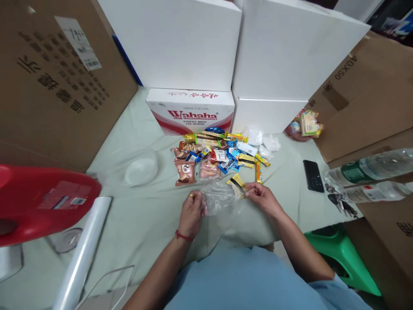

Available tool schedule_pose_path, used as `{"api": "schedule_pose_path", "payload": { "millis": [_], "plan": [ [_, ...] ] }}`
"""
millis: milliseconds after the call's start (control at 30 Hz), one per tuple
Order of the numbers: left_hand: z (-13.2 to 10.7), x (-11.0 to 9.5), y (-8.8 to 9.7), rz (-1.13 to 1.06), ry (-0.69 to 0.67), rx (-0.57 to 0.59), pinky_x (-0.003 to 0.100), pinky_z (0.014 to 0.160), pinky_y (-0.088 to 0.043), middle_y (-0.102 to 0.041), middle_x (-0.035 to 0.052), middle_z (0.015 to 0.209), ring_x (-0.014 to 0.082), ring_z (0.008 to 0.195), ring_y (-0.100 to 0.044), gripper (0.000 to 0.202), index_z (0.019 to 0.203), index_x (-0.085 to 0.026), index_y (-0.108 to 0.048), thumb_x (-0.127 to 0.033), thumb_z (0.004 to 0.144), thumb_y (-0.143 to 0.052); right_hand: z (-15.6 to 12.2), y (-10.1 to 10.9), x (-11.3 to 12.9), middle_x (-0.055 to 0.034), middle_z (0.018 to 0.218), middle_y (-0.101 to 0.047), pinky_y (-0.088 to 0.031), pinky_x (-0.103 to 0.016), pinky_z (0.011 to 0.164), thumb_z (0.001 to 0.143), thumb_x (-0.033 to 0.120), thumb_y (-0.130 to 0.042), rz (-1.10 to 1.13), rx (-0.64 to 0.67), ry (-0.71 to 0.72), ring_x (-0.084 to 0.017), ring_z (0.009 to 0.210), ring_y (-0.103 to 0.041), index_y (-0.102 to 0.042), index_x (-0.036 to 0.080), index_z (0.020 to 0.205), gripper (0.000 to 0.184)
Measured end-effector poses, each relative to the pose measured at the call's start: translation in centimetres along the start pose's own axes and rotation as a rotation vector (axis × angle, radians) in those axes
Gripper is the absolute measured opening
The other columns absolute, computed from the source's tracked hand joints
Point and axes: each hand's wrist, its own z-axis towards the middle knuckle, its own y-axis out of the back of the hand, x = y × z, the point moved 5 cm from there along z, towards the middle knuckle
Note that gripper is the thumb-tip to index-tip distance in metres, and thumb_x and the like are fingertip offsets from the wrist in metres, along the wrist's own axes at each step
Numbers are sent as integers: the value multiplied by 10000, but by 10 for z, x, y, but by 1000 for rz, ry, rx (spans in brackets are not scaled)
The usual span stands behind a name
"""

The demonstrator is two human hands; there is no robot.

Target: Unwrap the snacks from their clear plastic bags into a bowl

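My left hand [191,212] is closed on a clear plastic bag [219,198], gripping its left side. The bag spreads out between my two hands, low over the cloth. My right hand [262,197] pinches the end of a yellow snack packet [236,184] with a black band, at the bag's right edge. Whether those fingers also hold the bag's film, I cannot tell. Just beyond lies a pile of wrapped snacks: a brown packet [185,173], a pink packet [210,168], blue packets [228,163] and a small yellow stick packet [258,171].
Behind the pile stand a Wahaha carton [193,113] and white boxes [271,114]. Crumpled clear bags [271,142] lie beside it. A clear plastic bowl [141,169], red object [48,202] and film roll [84,254] are left; a phone [312,175], keys [342,202] and bottles [374,165] right.
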Motion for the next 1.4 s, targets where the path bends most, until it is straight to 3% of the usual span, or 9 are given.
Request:
{"api": "schedule_pose_path", "payload": {
  "millis": [300, 467, 567, 667, 800, 933, 1067, 1233, 1400],
  "plan": [
    [7, -2, 30, 149, -81, -104, 208, 384, -322, -392, -111, 535, 79, 397, -373, 448, 804, -234, -499, -650, 836, -663, -12, 43, 6, 52, 659, -535, -307, -258, 569, 693, 556, -837, -45, -144, -9, -103, 572, -403, -691, 189, 935, 463],
    [-2, 1, 24, 217, -77, -117, 221, 380, -334, -412, -105, 554, 89, 398, -395, 489, 806, -235, -498, -709, 834, -612, -9, 59, -5, 3, 703, -593, -378, -278, 594, 743, 552, -766, -199, -192, 31, -139, 611, -470, -722, 187, 898, 399],
    [-8, -2, 16, 280, -106, -106, 231, 389, -349, -424, -100, 545, 106, 399, -427, 464, 825, -241, -500, -698, 861, -571, -9, 62, 14, -78, 926, -663, -456, -322, 653, 786, 497, -724, -420, -323, 195, -165, 677, -535, -760, 196, 873, 316],
    [-13, -7, 7, 391, -172, -59, 243, 408, -362, -435, -94, 526, 126, 399, -453, 423, 850, -250, -503, -668, 909, -501, -5, 36, 45, -93, 1045, -651, -485, -321, 667, 881, 415, -668, -498, -304, 400, -154, 690, -551, -776, 216, 941, 234],
    [-19, -14, 2, 542, -279, -2, 256, 487, -387, -465, -75, 528, 140, 452, -481, 378, 853, -248, -542, -610, 938, -474, 16, -37, 62, -80, 1208, -626, -519, -290, 660, 861, 315, -735, -409, 59, 499, -103, 645, -537, -723, 255, 1184, 329],
    [-29, -21, 5, 687, -400, 31, 273, 583, -408, -526, -50, 586, 153, 539, -524, 335, 915, -236, -620, -548, 937, -499, 36, -87, 53, -59, 1092, -644, -535, -271, 622, 875, 278, -715, -356, 234, 494, -112, 656, -565, -737, 229, 1004, 140],
    [-40, -23, 16, 707, -412, 81, 291, 661, -458, -637, -11, 738, 168, 650, -589, 403, 1108, -214, -659, -550, 945, -509, 41, -94, 51, -66, 1018, -665, -551, -277, 637, 944, 325, -650, -343, 225, 578, -173, 796, -642, -737, 232, 942, 128],
    [-34, -28, 32, 528, -324, -72, 310, 733, -496, -685, 44, 882, 196, 826, -629, 440, 1011, -209, -663, -590, 972, -446, 29, -93, 65, -85, 1062, -709, -549, -348, 875, 988, 328, -620, -449, 255, 785, -211, 1002, -675, -750, 237, 951, 163],
    [-26, -40, 12, 472, -396, -12, 322, 825, -509, -694, 54, 1014, 210, 956, -647, 416, 1048, -210, -641, -537, 800, -710, 21, -99, 71, -88, 1082, -716, -536, -345, 888, 1016, 371, -571, -508, 253, 787, -208, 1007, -676, -754, 244, 971, 227]
  ]
}}
